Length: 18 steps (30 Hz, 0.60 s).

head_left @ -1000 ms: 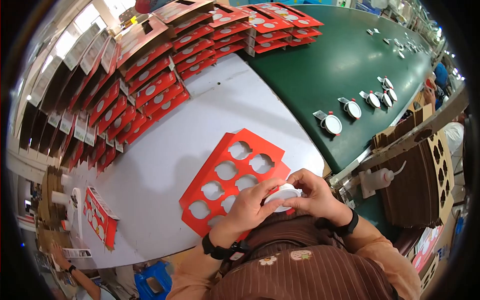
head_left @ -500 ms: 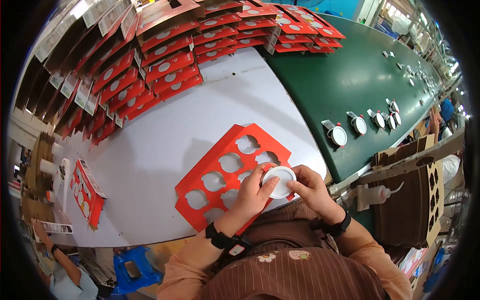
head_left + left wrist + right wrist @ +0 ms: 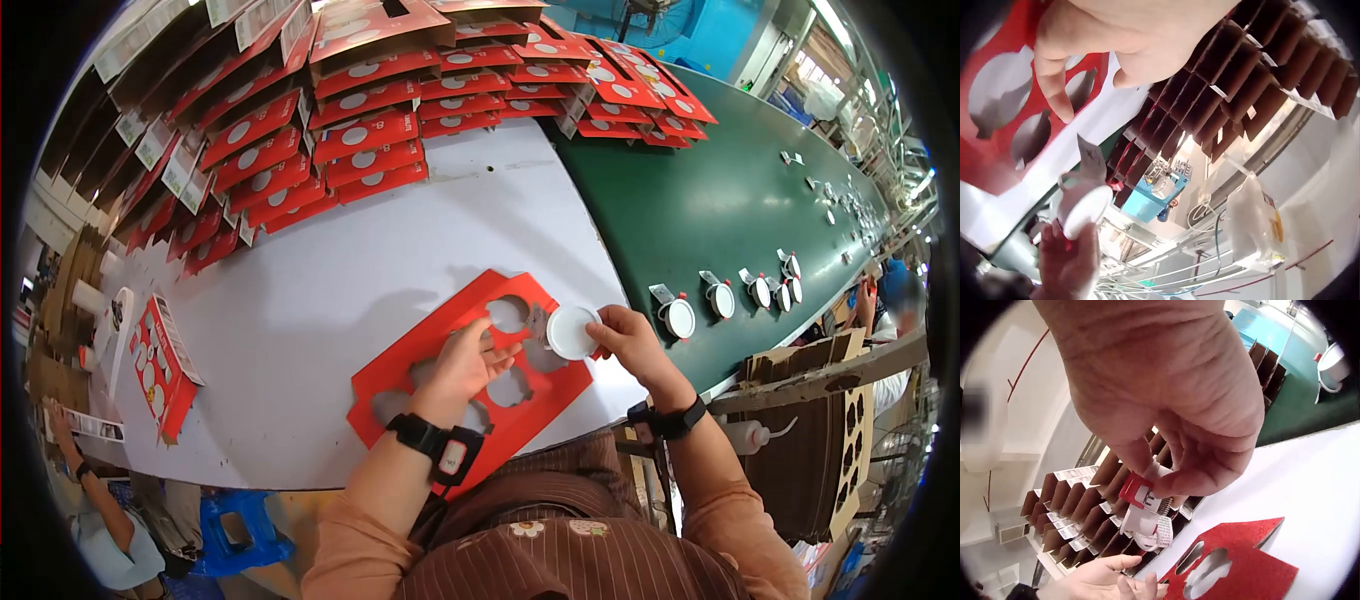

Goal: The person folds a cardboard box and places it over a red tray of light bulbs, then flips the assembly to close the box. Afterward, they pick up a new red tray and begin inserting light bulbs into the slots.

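My right hand [image 3: 635,345] pinches a white round downlight [image 3: 572,332] at its rim, above the right edge of a red cardboard sheet [image 3: 455,315]. From the right wrist view, the thumb and fingers grip the downlight's side [image 3: 1141,519], where a red clip, a spring and a printed label on a wire loop show. My left hand [image 3: 465,365] hovers over the sheet's round cutouts, holding nothing. Its fingers are loosely bent in the left wrist view, and the hand [image 3: 1129,37] is apart from the downlight [image 3: 1088,209].
Stacked red boxes [image 3: 370,155] line the table's far side. Several more downlights [image 3: 678,320] lie on the green surface [image 3: 690,210] to the right. One red printed carton [image 3: 165,370] stands at the left. A squeeze bottle [image 3: 745,436] and brown cardboard [image 3: 800,470] are at the right.
Both hands held the downlight earlier, turning its white face upward. My left hand has let go and moved left over the red sheet; the right hand keeps the downlight.
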Available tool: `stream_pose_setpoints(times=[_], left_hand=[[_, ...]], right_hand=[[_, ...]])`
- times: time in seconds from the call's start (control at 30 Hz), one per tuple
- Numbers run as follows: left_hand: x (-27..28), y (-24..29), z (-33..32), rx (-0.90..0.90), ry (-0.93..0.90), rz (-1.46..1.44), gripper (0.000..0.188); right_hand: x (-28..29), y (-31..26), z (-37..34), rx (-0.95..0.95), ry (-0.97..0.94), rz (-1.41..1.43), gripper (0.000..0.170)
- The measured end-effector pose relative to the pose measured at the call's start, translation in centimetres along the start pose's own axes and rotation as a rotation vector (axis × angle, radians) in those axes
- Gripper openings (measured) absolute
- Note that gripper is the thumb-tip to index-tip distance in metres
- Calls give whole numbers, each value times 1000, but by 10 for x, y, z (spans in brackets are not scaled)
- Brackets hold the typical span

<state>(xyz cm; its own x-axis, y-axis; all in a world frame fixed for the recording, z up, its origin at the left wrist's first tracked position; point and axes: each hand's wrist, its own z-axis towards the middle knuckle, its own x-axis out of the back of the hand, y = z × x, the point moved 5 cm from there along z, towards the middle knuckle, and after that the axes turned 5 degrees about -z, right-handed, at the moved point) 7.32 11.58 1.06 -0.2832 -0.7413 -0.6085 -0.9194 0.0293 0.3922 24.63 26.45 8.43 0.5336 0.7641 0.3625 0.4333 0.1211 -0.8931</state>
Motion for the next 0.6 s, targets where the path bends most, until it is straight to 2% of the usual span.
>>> stream_pose_setpoints(times=[0.07,0.13,0.2,0.27,0.37,0.43,0.5,0.6], left_hand=[[1,-7,7,71,22,5,34],[-2,-12,6,10,-28,158,32],[-5,-17,1,-10,-43,200,31],[-10,-20,-8,-31,-59,241,29],[-17,-20,-19,-69,-62,317,35],[-22,-19,-26,-68,-82,386,55],[-24,-19,-32,-69,-89,402,56],[-25,-22,-35,-76,-105,423,56]], right_hand=[[1,-5,12,8,-4,-23,27],[4,-10,23,32,20,-152,28],[4,-19,25,38,30,-166,26],[2,-24,27,48,19,-305,26],[-3,-27,28,83,49,-448,27],[-5,-33,26,103,57,-509,27],[-5,-42,20,166,141,-654,27],[-5,-47,13,223,217,-666,28]])
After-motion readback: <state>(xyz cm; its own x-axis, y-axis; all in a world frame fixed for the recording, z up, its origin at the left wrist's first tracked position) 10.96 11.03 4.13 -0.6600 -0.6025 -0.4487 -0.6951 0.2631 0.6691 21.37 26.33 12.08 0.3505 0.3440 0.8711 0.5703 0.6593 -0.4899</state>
